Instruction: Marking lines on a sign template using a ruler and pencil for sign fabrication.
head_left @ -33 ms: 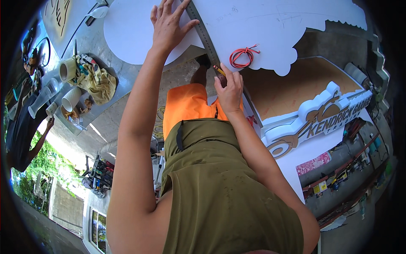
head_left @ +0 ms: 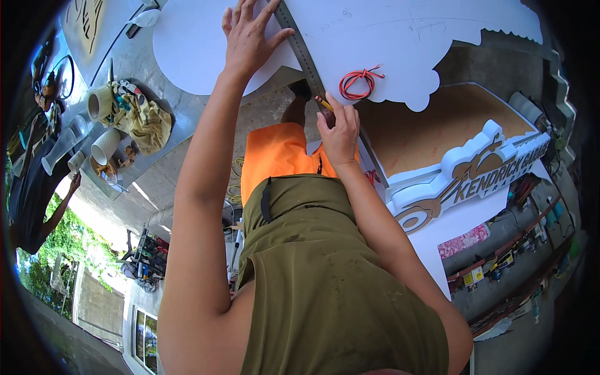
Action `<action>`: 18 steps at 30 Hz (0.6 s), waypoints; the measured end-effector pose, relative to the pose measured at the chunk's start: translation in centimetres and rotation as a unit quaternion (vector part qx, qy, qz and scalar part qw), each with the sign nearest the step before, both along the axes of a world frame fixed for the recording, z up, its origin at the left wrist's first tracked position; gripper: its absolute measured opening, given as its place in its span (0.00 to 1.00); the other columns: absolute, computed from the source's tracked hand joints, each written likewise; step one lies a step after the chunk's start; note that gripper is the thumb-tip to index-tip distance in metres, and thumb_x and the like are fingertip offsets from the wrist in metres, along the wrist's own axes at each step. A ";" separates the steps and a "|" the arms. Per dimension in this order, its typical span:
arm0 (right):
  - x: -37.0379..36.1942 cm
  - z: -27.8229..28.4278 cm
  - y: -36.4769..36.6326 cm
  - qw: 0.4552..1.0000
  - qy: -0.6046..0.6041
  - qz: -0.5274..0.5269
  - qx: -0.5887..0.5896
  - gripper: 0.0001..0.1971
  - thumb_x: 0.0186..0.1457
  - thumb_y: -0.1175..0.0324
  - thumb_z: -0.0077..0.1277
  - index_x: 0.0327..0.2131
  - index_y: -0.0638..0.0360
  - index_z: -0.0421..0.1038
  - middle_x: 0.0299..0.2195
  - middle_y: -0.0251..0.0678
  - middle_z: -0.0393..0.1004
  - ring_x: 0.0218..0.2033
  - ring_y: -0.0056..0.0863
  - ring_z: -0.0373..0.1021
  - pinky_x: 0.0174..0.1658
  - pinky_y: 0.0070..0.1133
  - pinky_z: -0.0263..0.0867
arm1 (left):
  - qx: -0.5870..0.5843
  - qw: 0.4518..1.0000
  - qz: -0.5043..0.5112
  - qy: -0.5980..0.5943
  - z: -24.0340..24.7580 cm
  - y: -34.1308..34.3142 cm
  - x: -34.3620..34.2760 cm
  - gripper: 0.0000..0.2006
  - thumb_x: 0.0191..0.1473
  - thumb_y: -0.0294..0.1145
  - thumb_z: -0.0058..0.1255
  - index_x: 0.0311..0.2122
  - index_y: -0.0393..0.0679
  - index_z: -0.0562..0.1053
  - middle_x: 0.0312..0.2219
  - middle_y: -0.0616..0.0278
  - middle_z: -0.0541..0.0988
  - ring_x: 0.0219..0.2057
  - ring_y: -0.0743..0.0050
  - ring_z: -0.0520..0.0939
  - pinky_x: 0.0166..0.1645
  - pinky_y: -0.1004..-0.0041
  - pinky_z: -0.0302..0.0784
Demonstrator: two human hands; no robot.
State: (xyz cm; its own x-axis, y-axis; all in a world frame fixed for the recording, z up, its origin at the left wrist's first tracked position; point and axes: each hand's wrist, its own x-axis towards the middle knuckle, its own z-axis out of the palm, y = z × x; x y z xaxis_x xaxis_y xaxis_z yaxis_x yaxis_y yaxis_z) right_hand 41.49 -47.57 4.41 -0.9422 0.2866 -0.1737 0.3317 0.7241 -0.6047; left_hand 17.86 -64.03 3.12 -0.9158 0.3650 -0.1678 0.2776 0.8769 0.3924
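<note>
My left hand [head_left: 249,42] lies with spread fingers on a white sheet [head_left: 190,44], its thumb and fingertip reaching the edge of a long metal ruler [head_left: 302,52]. The ruler runs slantwise along the sheet, toward my right hand. In my right hand [head_left: 340,137] a yellow pencil [head_left: 323,103] is pinched, its tip end pointing up and left beside the ruler's near end. A tied coil of red and black wire [head_left: 355,85] rests on the white sheet to the right, above my right hand. Faint pencil marks show on that sheet.
To the right stand a brown-bottomed white tray-like frame [head_left: 400,134] and a white cut-out sign [head_left: 462,181] with brown shapes. A table at left bears cups [head_left: 105,147], a crumpled cloth [head_left: 147,122] and a clear plastic cup [head_left: 65,144]. Another person [head_left: 34,181] is at far left.
</note>
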 end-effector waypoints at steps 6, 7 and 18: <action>0.0 -0.2 0.2 1.000 -0.002 0.003 -0.003 0.28 0.50 0.71 0.66 0.57 0.51 0.76 0.34 0.37 0.69 0.37 0.40 0.69 0.46 0.35 0.67 | 0.016 1.000 -0.003 0.020 -0.4 -0.2 0.0 0.41 0.53 0.54 0.65 0.70 0.59 0.63 0.72 0.53 0.55 0.73 0.46 0.53 0.74 0.43 0.43; 0.0 -0.3 0.2 1.000 -0.003 0.003 -0.004 0.28 0.50 0.71 0.66 0.57 0.51 0.76 0.34 0.37 0.69 0.37 0.40 0.69 0.46 0.35 0.67 | 0.008 1.000 -0.003 0.015 -0.4 -0.2 -0.1 0.41 0.53 0.54 0.65 0.70 0.59 0.63 0.72 0.53 0.55 0.73 0.46 0.52 0.74 0.43 0.43; 0.1 -0.5 0.2 1.000 -0.002 -0.012 -0.027 0.29 0.51 0.71 0.65 0.59 0.45 0.75 0.30 0.32 0.66 0.35 0.35 0.67 0.46 0.34 0.65 | -0.005 1.000 0.003 0.012 -0.8 -0.1 0.0 0.41 0.53 0.54 0.65 0.71 0.60 0.62 0.72 0.53 0.55 0.73 0.47 0.53 0.74 0.43 0.42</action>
State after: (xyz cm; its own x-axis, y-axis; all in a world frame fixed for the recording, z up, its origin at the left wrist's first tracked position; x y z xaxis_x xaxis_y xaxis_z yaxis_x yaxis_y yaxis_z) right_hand 41.63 -47.40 3.95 -0.9341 0.3000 -0.1935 0.3518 0.6814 -0.6418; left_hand 17.86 -64.08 2.36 -0.9219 0.3576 -0.1490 0.2812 0.8822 0.3776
